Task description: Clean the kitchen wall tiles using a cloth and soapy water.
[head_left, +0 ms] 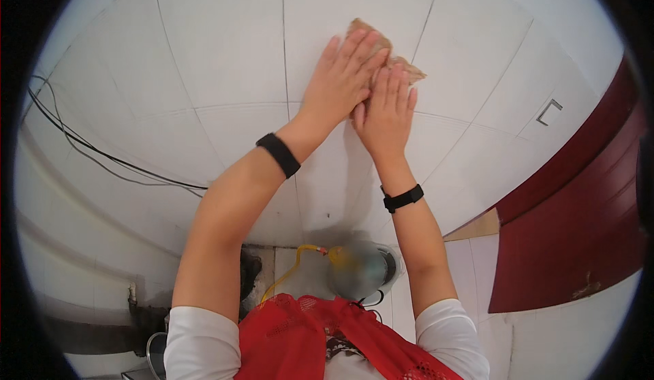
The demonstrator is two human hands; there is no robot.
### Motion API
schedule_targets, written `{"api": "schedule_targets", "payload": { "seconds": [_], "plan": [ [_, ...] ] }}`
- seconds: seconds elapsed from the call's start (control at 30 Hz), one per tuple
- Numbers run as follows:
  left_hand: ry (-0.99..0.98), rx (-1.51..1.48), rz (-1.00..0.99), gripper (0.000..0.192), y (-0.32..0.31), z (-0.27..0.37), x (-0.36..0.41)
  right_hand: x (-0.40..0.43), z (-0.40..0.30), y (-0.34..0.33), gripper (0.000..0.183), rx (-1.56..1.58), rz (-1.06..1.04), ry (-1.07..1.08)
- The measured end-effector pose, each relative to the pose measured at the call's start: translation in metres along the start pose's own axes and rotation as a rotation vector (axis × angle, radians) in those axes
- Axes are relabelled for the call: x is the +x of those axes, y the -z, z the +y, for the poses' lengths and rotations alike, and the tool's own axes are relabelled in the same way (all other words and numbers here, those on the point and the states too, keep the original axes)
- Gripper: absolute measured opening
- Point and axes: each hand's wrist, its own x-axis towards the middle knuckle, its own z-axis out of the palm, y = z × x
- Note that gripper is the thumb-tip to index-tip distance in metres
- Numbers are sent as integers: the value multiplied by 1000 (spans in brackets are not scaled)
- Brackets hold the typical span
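Observation:
Both hands lie on a brown cloth (409, 69) against a white tiled wall (230, 48). My left hand (345, 71) presses its upper left part with the fingers spread. Lower and to the right, my right hand (391, 104) rests with its fingertips on the cloth near its right corner. Parts of the cloth are hidden beneath both hands. The thumbs are close to each other. A black band is on each forearm.
Black and grey cables (117, 163) hang along the wall at left. Below are a yellow hose (298, 262) and a blurred rounded object (360, 270) on the floor. A dark red door-like panel (567, 227) stands at right, near a small square bracket-shaped mark (548, 112).

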Motion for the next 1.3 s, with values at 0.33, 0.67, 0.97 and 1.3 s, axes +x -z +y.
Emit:
{"api": "schedule_targets", "payload": {
  "seconds": [0.33, 0.67, 0.97, 1.3],
  "plan": [
    [-137, 18, 49, 58, -2, 9, 4, -13, -1, 25, 57, 514, -25, -351],
    [-189, -256, -23, 52, 21, -44, -42, 3, -15, -52, 74, 114, 125, -276],
    [195, -546, 89, 28, 32, -75, -188, -70, -32, -88, 80, 7, 140, -200],
    [436, -586, -31, 38, -4, -25, -322, -199, -69, -146, 77, 17, 152, 38]
  ]
}}
